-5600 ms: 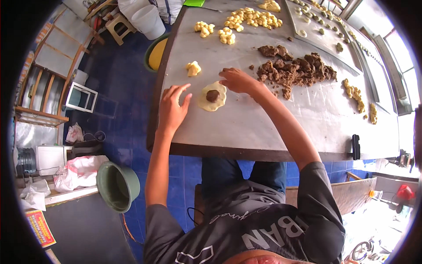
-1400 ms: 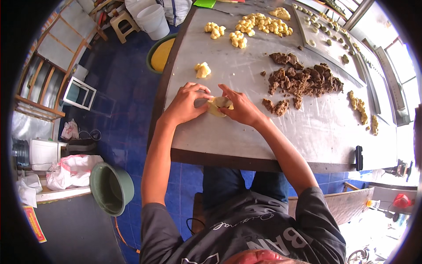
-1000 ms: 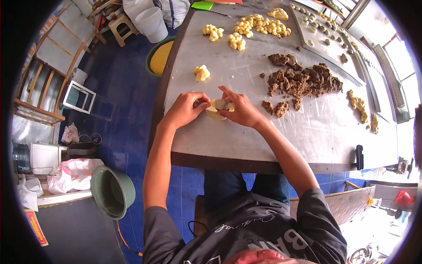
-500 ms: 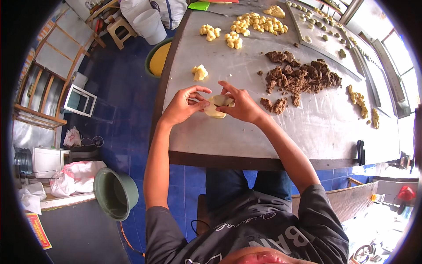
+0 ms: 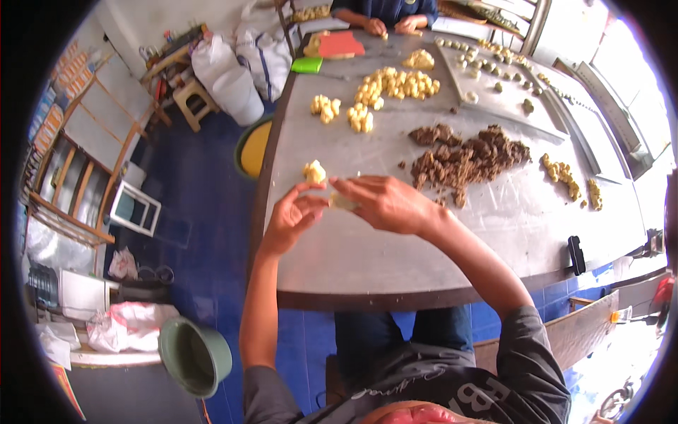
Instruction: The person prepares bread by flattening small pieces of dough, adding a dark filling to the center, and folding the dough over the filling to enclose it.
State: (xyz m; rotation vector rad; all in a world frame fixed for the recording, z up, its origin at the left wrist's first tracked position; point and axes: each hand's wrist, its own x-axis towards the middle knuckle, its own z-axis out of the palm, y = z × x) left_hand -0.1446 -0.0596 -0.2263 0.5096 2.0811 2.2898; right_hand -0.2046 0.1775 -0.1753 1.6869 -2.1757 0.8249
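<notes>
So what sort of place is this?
Probably a small bakery or food workshop: the metal table holds yellow lumps that look like dough, a crumbly brown heap and a tray of small balls.

Through my single head-worn fisheye I look steeply down, close above the shirt (image 5: 424, 374), facing out across the surface (image 5: 374, 261) and taking in the floor (image 5: 205, 233) at left.

White script (image 5: 402, 381) is running across the dark grey shirt (image 5: 427, 389), with bigger pale block letters (image 5: 487, 397) standing beside it (folds are breaking them up). Orange letters (image 5: 74, 67) are lining the far left, their backing being unclear, while a red-and-yellow card (image 5: 67, 392) is showing only an unreadable sliver
</notes>
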